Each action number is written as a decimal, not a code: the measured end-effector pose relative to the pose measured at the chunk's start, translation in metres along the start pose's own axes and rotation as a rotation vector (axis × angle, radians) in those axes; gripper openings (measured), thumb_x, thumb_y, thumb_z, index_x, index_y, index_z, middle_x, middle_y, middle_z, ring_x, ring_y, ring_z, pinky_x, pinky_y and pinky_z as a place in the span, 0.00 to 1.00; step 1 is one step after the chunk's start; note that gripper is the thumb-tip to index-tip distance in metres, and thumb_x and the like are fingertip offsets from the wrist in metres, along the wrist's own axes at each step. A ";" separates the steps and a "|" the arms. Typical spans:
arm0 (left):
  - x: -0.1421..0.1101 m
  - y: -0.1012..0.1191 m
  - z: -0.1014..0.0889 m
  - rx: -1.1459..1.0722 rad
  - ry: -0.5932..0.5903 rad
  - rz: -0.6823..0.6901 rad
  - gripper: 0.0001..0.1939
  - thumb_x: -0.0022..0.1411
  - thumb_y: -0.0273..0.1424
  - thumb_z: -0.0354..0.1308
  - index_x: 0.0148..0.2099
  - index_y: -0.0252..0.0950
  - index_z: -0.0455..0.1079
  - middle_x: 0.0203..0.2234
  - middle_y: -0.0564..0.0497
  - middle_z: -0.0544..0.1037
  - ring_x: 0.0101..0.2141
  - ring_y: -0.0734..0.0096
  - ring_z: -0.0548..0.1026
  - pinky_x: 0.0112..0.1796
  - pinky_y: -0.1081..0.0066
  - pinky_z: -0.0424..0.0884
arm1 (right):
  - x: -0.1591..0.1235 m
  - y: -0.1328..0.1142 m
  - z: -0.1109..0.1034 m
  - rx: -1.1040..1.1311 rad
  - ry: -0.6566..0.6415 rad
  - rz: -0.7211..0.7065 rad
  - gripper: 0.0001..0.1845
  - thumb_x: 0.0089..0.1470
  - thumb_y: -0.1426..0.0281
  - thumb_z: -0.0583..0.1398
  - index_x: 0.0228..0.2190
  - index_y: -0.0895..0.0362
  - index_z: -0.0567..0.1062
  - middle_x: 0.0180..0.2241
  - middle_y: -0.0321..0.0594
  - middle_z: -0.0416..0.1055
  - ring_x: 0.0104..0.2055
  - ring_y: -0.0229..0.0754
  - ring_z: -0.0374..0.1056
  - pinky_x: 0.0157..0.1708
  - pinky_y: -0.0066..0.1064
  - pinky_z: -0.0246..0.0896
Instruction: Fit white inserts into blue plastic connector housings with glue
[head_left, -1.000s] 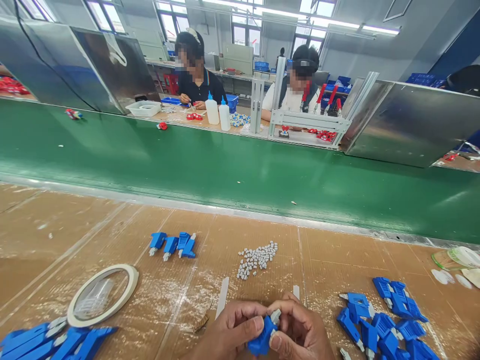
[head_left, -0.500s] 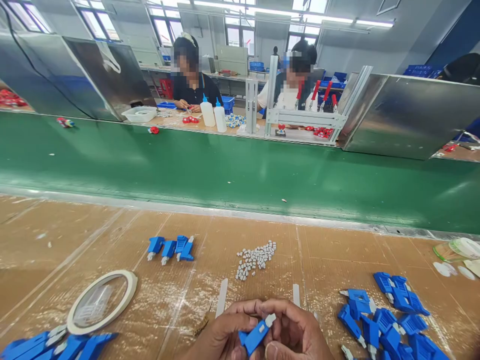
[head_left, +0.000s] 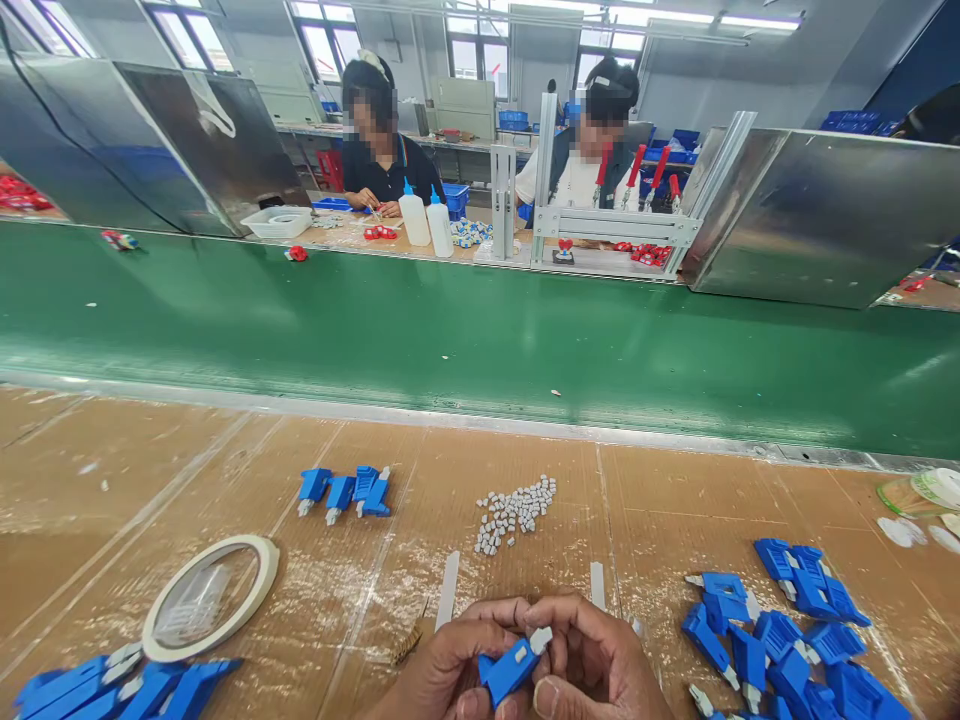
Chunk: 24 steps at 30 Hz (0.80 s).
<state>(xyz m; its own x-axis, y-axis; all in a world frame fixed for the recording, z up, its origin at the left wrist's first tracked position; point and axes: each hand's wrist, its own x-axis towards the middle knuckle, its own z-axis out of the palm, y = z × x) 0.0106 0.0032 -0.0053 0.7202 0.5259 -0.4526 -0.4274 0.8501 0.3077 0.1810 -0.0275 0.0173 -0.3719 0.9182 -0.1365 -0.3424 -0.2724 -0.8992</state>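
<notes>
Both hands close around one blue plastic piece [head_left: 513,672] with a light grey tip, low in the middle of the head view. My left hand [head_left: 450,662] grips its left side between thumb and fingers. On the other side, my right hand [head_left: 604,655] has thumb and fingers against the piece near its tip. A small pale square sits on the blue face. Some fingertips are hidden behind the piece. Just beyond the hands lies a pile of small grey pieces [head_left: 517,512].
Similar blue pieces lie in a heap at right [head_left: 787,640], a small group [head_left: 345,492] and a lower-left pile [head_left: 127,690]. A tape roll [head_left: 266,580] and a clear jar [head_left: 919,492] rest on the brown table. Across the green belt [head_left: 375,330], two people work.
The view has shifted slightly. The blue piece stays in both hands, turned a little, and the grip looks almost the same.
</notes>
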 end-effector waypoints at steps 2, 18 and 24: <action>0.000 0.000 0.005 0.021 -0.053 0.028 0.10 0.51 0.26 0.62 0.38 0.28 0.76 0.23 0.46 0.78 0.16 0.82 0.68 0.16 0.84 0.57 | -0.001 0.001 0.000 0.027 -0.001 0.005 0.23 0.48 0.54 0.70 0.44 0.47 0.77 0.28 0.30 0.66 0.27 0.32 0.58 0.28 0.23 0.55; -0.002 -0.003 0.010 0.151 0.015 0.204 0.14 0.44 0.33 0.72 0.31 0.32 0.73 0.25 0.47 0.78 0.20 0.82 0.68 0.17 0.84 0.59 | 0.001 0.001 -0.001 -0.072 0.050 0.037 0.25 0.44 0.52 0.70 0.41 0.53 0.77 0.25 0.31 0.62 0.26 0.35 0.58 0.28 0.27 0.55; -0.001 -0.003 0.012 0.237 0.154 0.293 0.18 0.46 0.38 0.73 0.31 0.34 0.69 0.23 0.51 0.76 0.22 0.79 0.68 0.18 0.82 0.60 | -0.001 0.024 -0.012 -0.211 0.109 0.035 0.32 0.46 0.46 0.66 0.45 0.56 0.74 0.23 0.30 0.59 0.23 0.33 0.54 0.21 0.23 0.54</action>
<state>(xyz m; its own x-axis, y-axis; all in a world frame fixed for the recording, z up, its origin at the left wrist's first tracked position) 0.0177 -0.0002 0.0044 0.4889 0.7581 -0.4315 -0.4514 0.6432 0.6185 0.1832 -0.0317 -0.0094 -0.2812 0.9379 -0.2033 -0.1391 -0.2494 -0.9584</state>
